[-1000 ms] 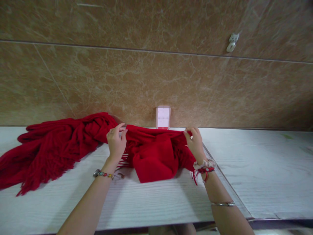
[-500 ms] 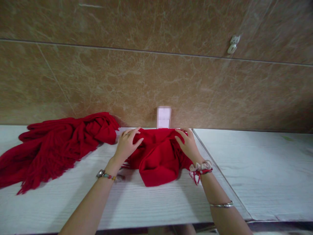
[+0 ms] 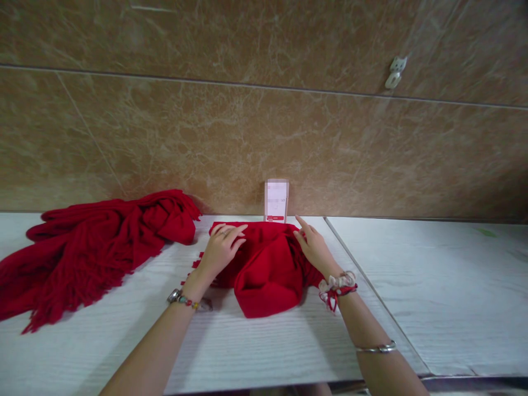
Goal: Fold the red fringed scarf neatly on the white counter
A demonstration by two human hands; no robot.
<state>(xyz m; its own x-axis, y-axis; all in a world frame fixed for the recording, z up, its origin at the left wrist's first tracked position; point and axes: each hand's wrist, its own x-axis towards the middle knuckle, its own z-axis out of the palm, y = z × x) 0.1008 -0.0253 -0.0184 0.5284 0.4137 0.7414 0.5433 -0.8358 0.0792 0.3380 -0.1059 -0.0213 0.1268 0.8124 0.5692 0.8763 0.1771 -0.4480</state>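
In front of me a red scarf [image 3: 268, 275] lies in a bunched, partly folded heap on the white table. Its far edge is fairly straight, and some fringe sticks out at its left. My left hand [image 3: 223, 245] rests on the scarf's left part, fingers stretched out, a ring on one of them. At the upper right corner is my right hand [image 3: 315, 247], its index finger extended and the other fingers slightly bent against the cloth. A second red fringed scarf [image 3: 111, 242] lies crumpled to the left, apart from my hands.
A phone [image 3: 276, 199] with a lit screen leans upright on the brown tiled wall [image 3: 206, 137] behind the scarf. A small white cat-shaped hook [image 3: 396, 72] is fixed to the wall. Across the white table [image 3: 433, 297] runs a seam, right of my right hand.
The scarf's far edge has come slightly nearer to me, showing more of the phone's screen. My left hand has shifted a little right and nearer. My right index finger now points out straighter.
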